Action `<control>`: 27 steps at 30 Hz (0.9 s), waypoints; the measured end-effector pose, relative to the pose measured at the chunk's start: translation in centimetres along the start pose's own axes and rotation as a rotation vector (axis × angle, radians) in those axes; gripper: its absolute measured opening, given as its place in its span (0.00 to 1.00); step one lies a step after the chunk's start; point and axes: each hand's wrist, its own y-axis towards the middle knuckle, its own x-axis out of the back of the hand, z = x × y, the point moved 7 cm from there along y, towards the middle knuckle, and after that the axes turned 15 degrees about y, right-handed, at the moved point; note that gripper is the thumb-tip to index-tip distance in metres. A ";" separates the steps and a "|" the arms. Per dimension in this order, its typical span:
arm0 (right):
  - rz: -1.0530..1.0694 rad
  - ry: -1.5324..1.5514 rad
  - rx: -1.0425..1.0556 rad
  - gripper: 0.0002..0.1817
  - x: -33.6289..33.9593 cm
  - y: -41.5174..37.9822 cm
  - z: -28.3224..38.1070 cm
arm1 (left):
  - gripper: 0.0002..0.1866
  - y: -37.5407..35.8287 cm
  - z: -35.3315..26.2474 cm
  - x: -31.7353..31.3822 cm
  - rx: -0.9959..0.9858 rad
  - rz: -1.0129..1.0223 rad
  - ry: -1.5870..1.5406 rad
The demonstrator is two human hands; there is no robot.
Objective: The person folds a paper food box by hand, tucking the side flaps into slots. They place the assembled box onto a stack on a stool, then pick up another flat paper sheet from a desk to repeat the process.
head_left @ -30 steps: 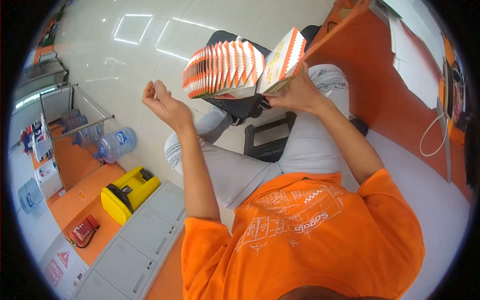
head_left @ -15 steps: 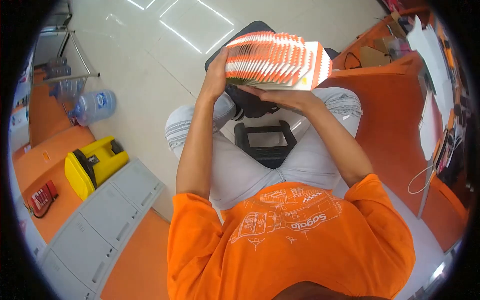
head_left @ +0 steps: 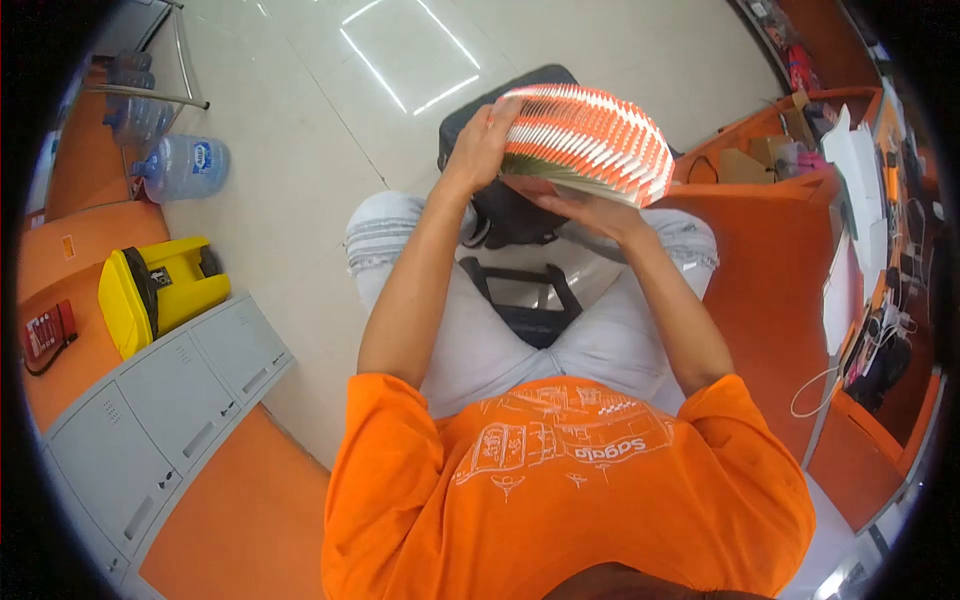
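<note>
A thick fanned stack of orange-and-white cards [head_left: 590,135] is held up in front of my knees, its zigzag-patterned edges spread in an arc. My left hand [head_left: 482,148] grips the left end, fingers over the top corner and thumb side towards me. Under the stack, my right hand [head_left: 600,212] supports the lower side, with its fingers partly hidden beneath the cards. Both hands are closed on the same stack.
A dark stool or bag [head_left: 530,215] is beyond my knees, with a black frame [head_left: 530,315] between my legs. Left are a water bottle [head_left: 188,168], a yellow bin [head_left: 165,290] and grey lockers [head_left: 165,390]. An orange desk [head_left: 760,270] with papers and cables stands right.
The stack and both hands have shifted right and slightly down in view. The cards now curve in a rounder fan, and the flat card at the right end no longer sticks out.
</note>
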 end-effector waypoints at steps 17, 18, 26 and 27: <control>-1.262 0.089 0.638 0.08 5.3 -40.7 9.2 | 0.35 -1.5 1.8 2.8 0.170 0.015 -0.163; -1.414 -0.355 0.729 0.10 7.5 -44.5 11.0 | 0.35 -1.8 1.5 3.1 0.164 -0.008 -0.115; -1.114 -0.542 0.181 0.18 23.2 -48.3 6.0 | 0.30 -6.8 -0.7 9.4 0.080 -0.103 0.039; -1.036 -0.479 0.154 0.18 23.6 -48.0 5.7 | 0.30 -7.4 -0.3 10.5 0.080 -0.137 0.035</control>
